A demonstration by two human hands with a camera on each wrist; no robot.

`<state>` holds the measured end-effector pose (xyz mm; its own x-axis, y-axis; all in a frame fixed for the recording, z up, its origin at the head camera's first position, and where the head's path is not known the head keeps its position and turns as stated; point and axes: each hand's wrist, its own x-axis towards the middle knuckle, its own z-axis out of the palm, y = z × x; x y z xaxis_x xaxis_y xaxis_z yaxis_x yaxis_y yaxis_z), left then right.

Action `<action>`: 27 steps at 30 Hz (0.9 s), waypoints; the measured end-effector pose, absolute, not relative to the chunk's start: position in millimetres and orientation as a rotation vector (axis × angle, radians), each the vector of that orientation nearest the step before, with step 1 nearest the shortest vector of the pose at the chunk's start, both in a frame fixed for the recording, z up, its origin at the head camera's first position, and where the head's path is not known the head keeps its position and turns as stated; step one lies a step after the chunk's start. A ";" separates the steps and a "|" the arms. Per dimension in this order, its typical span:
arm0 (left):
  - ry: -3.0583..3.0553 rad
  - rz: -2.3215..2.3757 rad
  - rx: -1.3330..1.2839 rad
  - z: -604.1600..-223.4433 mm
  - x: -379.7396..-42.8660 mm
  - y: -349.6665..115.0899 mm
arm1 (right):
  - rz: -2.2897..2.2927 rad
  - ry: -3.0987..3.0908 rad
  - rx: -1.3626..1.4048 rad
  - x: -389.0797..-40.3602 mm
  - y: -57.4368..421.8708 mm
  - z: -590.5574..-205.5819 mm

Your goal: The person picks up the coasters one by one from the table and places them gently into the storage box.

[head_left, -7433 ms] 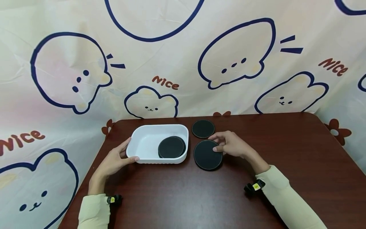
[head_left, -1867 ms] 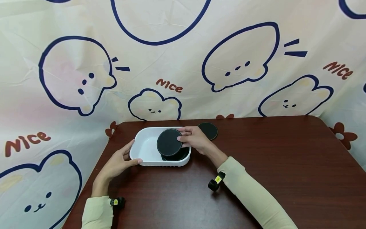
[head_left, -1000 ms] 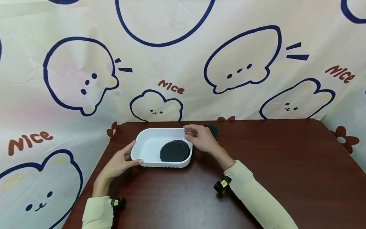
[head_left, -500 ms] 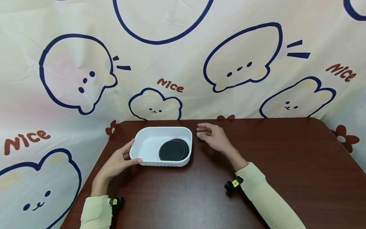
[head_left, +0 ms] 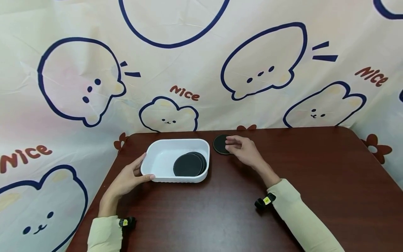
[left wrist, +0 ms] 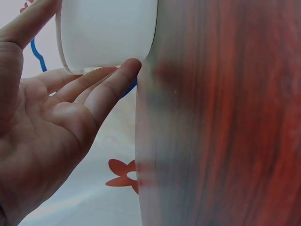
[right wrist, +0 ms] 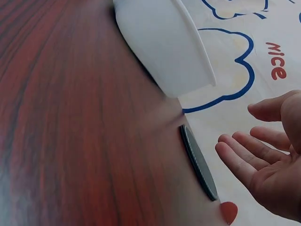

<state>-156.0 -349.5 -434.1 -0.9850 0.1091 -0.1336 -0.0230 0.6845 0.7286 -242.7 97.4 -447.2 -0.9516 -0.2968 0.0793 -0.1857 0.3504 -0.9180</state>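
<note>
A white plastic storage box [head_left: 157,154] sits on the table, and several black round coasters [head_left: 188,165] lie overlapped in its right half. My left hand [head_left: 127,178] grips the box's left end, thumb at the front corner and fingers along the end wall. In the left wrist view, the fingertips [left wrist: 128,66] meet the white wall. One more coaster [head_left: 219,144] with a stitched edge lies flat on the table, right of the box. My right hand [head_left: 245,151] hovers over that coaster's right side, fingers relaxed and holding nothing; the right wrist view shows a gap between hand and coaster [right wrist: 200,162].
The dark brown wooden table [head_left: 189,217] ends at the back against a cream cloth [head_left: 207,70] printed with blue-outlined cartoon animals. Black wrist cameras [head_left: 265,201] are strapped over both pale sleeves.
My right hand has carried a coaster from the table into the box, let it go there, and moved right to above the remaining coaster. The left hand has stayed on the box.
</note>
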 end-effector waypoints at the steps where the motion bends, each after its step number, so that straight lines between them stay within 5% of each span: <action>1: 2.728 1.182 0.069 -434.5 -156.2 -349.1 | -1.669 2.504 -0.449 -242.8 99.4 -448.1; 27: 2.710 1.178 0.077 -434.0 -158.3 -349.6 | -1.457 2.630 -0.408 -249.3 131.1 -459.4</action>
<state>-158.3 -349.6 -434.0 -0.9815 0.1207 -0.1484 -0.0262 0.6837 0.7293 -249.3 131.1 -459.4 -0.9582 -0.2840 0.0357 -0.1809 0.5040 -0.8445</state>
